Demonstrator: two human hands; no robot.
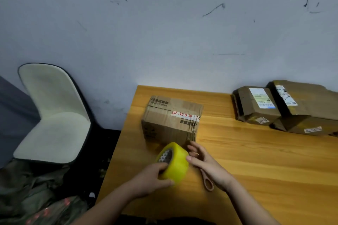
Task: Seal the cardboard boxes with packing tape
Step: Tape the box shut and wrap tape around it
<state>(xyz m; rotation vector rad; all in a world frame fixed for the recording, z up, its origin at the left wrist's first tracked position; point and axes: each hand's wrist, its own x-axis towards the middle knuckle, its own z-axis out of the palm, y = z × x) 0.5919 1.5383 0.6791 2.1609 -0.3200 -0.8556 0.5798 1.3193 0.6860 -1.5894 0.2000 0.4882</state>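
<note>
A yellow roll of packing tape point(175, 160) is held just above the wooden table point(256, 160), in front of a closed cardboard box point(170, 118) with red and white printed tape on top. My left hand point(151, 179) grips the roll from below and the left. My right hand point(206, 162) is beside the roll, thumb touching its right face, fingers spread toward the box's near right corner. Pink scissors point(208, 182) lie on the table, partly hidden under my right hand.
Two more cardboard boxes point(256, 106) point(307, 109) with shipping labels lie at the table's far right, against the wall. A pale chair point(54, 115) stands left of the table. Dark bags lie on the floor at the lower left.
</note>
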